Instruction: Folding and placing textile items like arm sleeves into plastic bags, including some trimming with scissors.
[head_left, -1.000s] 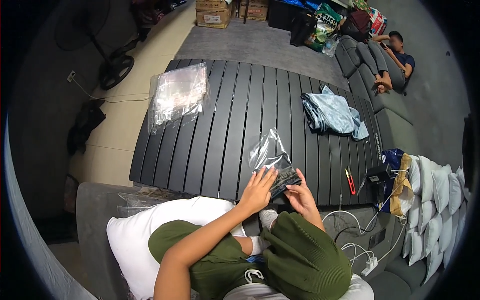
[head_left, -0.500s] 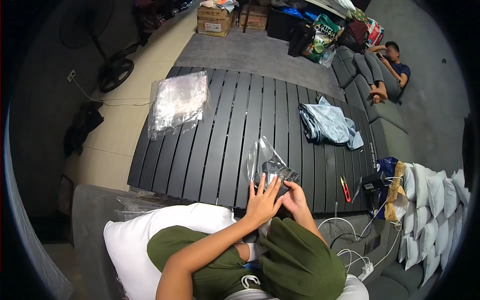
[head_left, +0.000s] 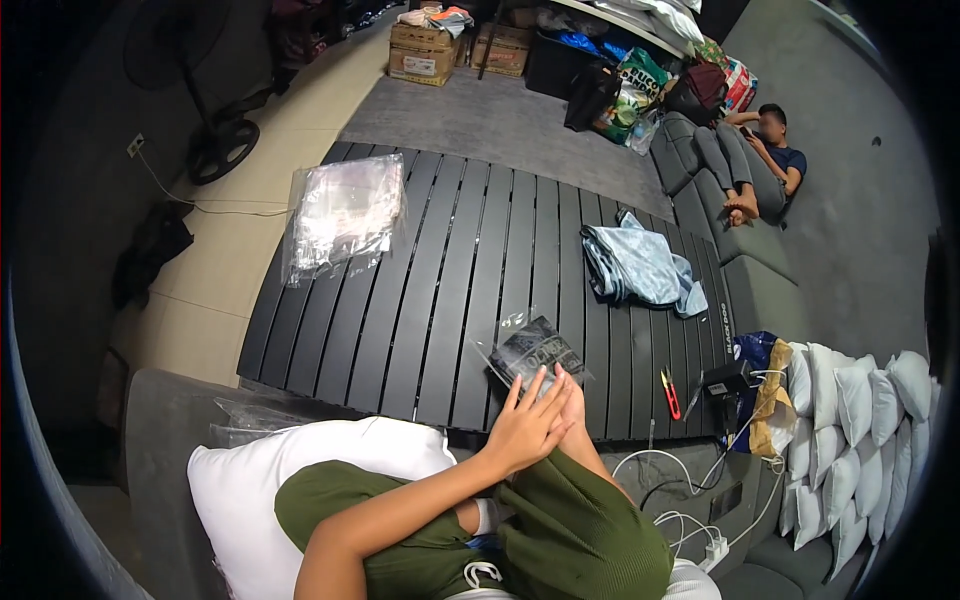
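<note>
A flat black item with pale print lies inside a clear plastic bag at the table's near edge. My left hand rests on its near end, fingers stretched out and a little apart. Close against it, my right hand grips the near right end of the bag; part of this hand is hidden behind the left one. A stack of clear plastic bags lies on the far left of the black slatted table. On its right sits a folded light-blue cloth.
Red-handled thread snips and a black adapter lie at the table's right. White cables run beside my knee. Small pale pillows are piled at the right. A person reclines on the grey sofa. A fan stands far left.
The bagged black item has turned, so its printed face now shows, and the bag lies flatter around it. My right hand has shifted left, against my left hand. The whole view has tilted slightly.
</note>
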